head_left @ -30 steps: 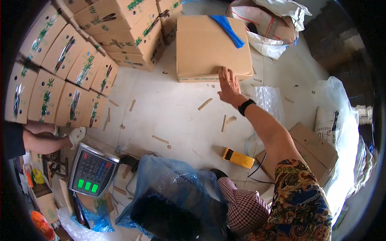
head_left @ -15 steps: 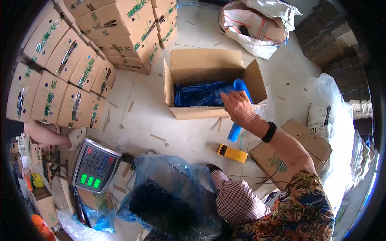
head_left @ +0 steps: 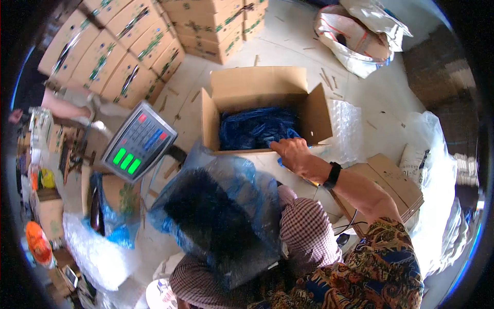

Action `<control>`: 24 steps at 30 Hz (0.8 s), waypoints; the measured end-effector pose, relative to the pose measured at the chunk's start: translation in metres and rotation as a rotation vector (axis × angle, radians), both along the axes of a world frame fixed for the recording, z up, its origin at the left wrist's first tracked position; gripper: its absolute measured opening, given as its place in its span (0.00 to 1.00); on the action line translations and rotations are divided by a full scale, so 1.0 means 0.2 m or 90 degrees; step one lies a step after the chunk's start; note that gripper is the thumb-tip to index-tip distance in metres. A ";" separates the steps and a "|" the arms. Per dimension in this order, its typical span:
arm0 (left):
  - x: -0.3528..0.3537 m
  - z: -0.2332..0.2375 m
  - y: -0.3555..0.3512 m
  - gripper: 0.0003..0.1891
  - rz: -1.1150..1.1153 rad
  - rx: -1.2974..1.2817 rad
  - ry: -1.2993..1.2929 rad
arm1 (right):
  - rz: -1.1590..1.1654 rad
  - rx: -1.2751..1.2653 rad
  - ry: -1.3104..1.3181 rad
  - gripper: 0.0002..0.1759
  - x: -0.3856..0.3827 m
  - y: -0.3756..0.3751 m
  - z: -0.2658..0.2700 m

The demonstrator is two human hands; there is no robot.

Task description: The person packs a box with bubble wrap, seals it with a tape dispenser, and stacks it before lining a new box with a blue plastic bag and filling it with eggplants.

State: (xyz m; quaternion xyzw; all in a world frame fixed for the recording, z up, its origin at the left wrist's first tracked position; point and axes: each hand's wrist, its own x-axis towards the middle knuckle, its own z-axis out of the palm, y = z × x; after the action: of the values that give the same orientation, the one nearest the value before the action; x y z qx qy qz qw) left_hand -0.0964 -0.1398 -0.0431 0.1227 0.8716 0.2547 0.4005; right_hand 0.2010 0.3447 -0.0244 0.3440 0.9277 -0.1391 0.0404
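My right hand [head_left: 296,155] is at the near edge of an open cardboard box [head_left: 257,82], fingers curled over the rim. Bits of blue plastic show at the fingertips and just below the hand, so the fingers appear closed on the edge of the blue plastic bag [head_left: 257,126]. The crumpled bag lies inside the box, and its contents are hidden. A black band circles my right wrist. Nowhere in view is my left hand. Across my lap area lies a bluish translucent plastic sheet [head_left: 226,172] over something dark.
A scale display [head_left: 139,141] with green digits stands at left. Printed cartons [head_left: 123,56] are stacked behind it, near another person's leg [head_left: 64,105]. Flattened cardboard [head_left: 383,180] and clear plastic [head_left: 435,170] lie at right. A white sack [head_left: 355,44] stands at the back.
My right hand has moved down and toward me, from over the box to its near rim. Blue plastic that stuck up there is now lower. The whole view has shifted.
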 end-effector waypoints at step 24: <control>0.62 -0.19 -1.77 0.15 0.612 0.153 -0.015 | 0.155 0.120 -0.210 0.30 -0.30 0.17 0.10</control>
State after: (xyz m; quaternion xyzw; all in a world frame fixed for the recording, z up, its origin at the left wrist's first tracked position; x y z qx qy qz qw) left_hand 0.0284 -0.4948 -0.0821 -0.2509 0.7894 0.5106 0.2307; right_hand 0.1412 0.3792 -0.0035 0.2501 0.9520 0.0123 0.1760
